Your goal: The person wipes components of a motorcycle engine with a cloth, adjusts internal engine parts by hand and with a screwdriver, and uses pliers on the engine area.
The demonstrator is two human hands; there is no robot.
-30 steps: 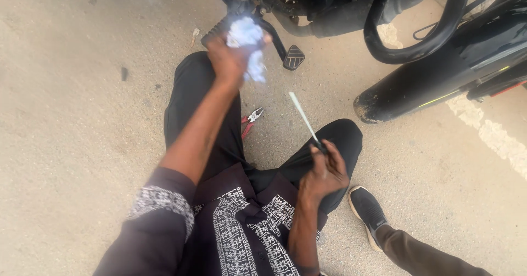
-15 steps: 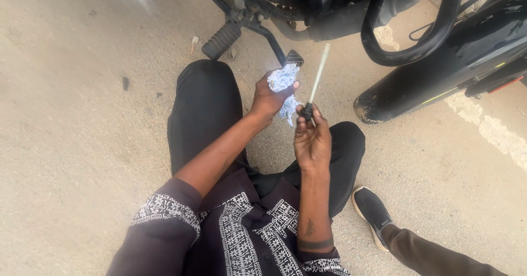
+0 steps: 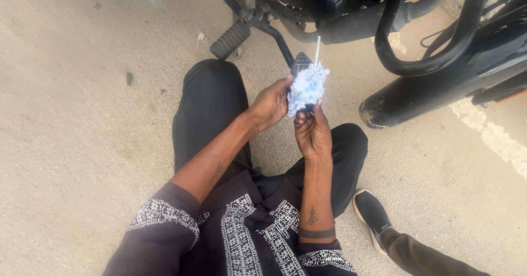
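Both hands have come together since a second ago, when the left hand [image 3: 270,105] was stretched out toward the motorcycle with the rag and the right hand [image 3: 312,130] hung apart by the knee with the thin rod. Now they meet in front of the person's chest, above the gap between the black-trousered knees. The left grip is closed around a crumpled white and pale blue rag [image 3: 306,86], fingers curled on its left side. The right grip is pinched shut on the lower end of the thin rod [image 3: 317,48], thumb and fingertips just under the rag. The rod's long axis runs nearly upright in the picture, pointing away from the person toward the motorcycle; its middle is wrapped in the rag and only its pale upper tip shows above the cloth. Beyond the hands, a black footpeg [image 3: 230,39] and a kick lever [image 3: 285,48] stick out from the motorcycle engine [image 3: 318,1], and a black exhaust pipe [image 3: 433,92] lies to the right. Another person's dark shoe [image 3: 374,217] rests on the concrete floor [image 3: 71,133] at lower right.
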